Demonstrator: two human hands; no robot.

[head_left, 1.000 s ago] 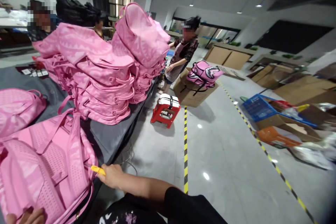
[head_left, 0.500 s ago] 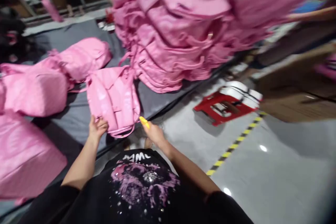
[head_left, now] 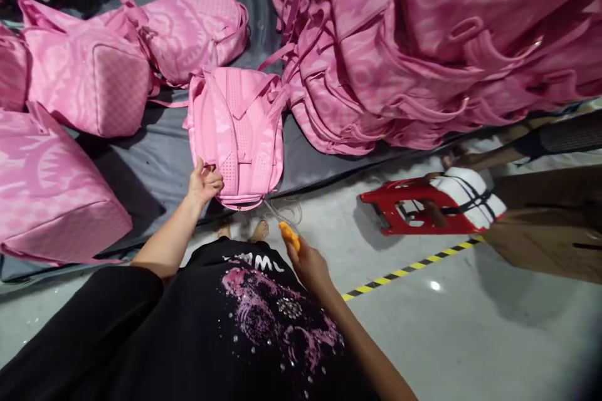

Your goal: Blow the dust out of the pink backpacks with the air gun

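Observation:
A small pink backpack (head_left: pixel 243 166) lies with its padded back and shoulder straps facing up, at the near edge of a grey-covered table. At its lower left side, my left hand (head_left: pixel 205 186) grips the edge with curled fingers. My right hand (head_left: pixel 308 263) is closed around a small orange-yellow tool (head_left: pixel 288 235), whose exact kind I cannot make out. That hand is apart from the backpack, over the floor to its lower right.
A tall pile of pink backpacks (head_left: pixel 414 69) rises on the right. More pink bags (head_left: pixel 117 84) lie on the left of the grey cover (head_left: pixel 122 172). A red cart (head_left: pixel 404 205) with white packages and a cardboard box (head_left: pixel 550 219) stand on the floor. Another person's arm or leg shows beyond.
My right hand, with the orange-yellow tool, has moved away from the backpack's lower right corner. My left hand stays at the lower left edge. The view has tilted down.

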